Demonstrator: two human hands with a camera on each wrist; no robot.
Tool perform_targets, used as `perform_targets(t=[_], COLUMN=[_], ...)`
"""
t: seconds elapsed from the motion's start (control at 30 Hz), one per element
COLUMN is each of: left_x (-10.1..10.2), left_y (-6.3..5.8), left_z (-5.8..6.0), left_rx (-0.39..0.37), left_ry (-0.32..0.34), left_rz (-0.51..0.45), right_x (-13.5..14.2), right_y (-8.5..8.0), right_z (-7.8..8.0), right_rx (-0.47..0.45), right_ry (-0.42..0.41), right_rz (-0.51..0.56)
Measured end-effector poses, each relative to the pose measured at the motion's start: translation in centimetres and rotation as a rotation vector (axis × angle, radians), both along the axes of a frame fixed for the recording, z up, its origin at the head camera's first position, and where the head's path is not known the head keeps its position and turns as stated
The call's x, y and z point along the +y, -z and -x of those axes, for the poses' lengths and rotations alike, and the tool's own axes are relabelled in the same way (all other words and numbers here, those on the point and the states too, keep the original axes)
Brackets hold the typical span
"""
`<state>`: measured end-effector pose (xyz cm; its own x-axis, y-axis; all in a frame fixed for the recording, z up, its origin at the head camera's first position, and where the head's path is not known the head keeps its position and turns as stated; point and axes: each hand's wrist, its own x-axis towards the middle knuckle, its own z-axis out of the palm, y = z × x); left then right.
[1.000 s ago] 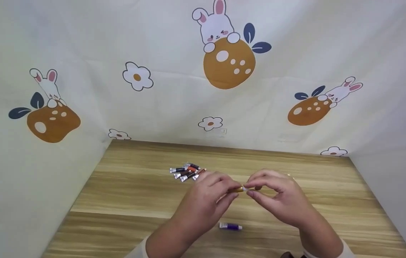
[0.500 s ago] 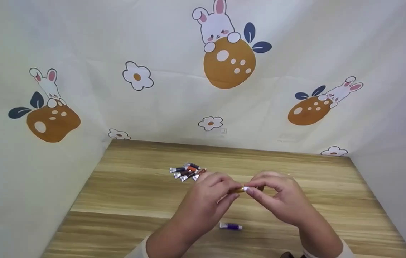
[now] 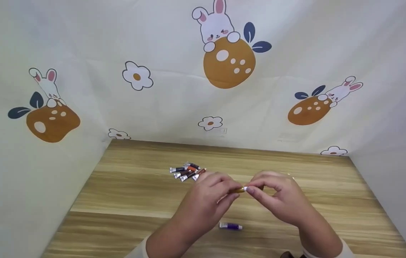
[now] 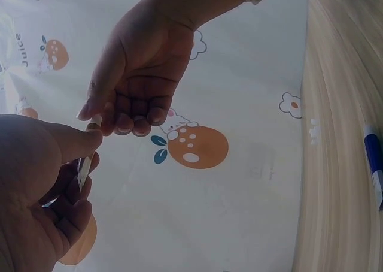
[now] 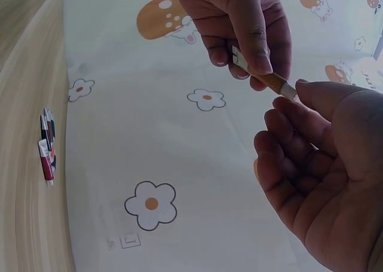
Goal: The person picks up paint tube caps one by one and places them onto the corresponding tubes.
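A small ochre paint tube (image 5: 272, 80) is held level above the table between my two hands in the head view. My left hand (image 3: 206, 197) grips the tube's body between thumb and fingers, covering most of it. From the other side, my right hand (image 3: 283, 199) pinches the white cap (image 5: 288, 91) at the tube's end with thumb and forefinger. The right hand's other fingers curl loosely below, as the right wrist view shows. A purple paint tube (image 3: 230, 226) with a white cap lies on the table, nearer the body than both hands.
Several dark, red and orange paint tubes (image 3: 185, 172) lie in a loose pile beyond the left hand. Small white pieces (image 4: 314, 131) rest on the wooden table (image 3: 124, 200). Patterned cloth walls (image 3: 160, 107) enclose its back and sides.
My right thumb and forefinger have shifted and closed in on the white cap over the last second. The left hand, the purple tube and the pile have stayed in place.
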<state>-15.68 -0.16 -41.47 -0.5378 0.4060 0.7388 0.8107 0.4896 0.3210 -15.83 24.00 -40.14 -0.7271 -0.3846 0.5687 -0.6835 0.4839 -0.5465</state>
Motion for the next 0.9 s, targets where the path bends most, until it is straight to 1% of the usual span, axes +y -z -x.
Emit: perform_targets(t=[0.13, 0.33, 0.57, 0.7, 0.9], left_x=[0.03, -0.04, -0.06, -0.08, -0.08], left_y=[-0.02, -0.01, 0.0, -0.01, -0.05], left_z=[0.02, -0.02, 0.03, 0.01, -0.06], left_rx=[0.002, -0.008, -0.001, 0.002, -0.007], left_ry=[-0.004, -0.011, -0.016, -0.014, 0.0], left_rz=[0.003, 0.011, 0.008, 0.006, -0.004], right_x=[0.05, 0.36, 0.32, 0.28, 0.23], right_y=[0.0, 0.08, 0.09, 0.07, 0.11], right_z=[0.08, 0.39, 0.22, 0.21, 0.2], right_rx=[0.005, 0.082, 0.109, 0.11, 0.094], right_ry=[-0.019, -0.103, -0.145, -0.148, -0.109], right_rz=[0.028, 0.085, 0.098, 0.078, 0.049])
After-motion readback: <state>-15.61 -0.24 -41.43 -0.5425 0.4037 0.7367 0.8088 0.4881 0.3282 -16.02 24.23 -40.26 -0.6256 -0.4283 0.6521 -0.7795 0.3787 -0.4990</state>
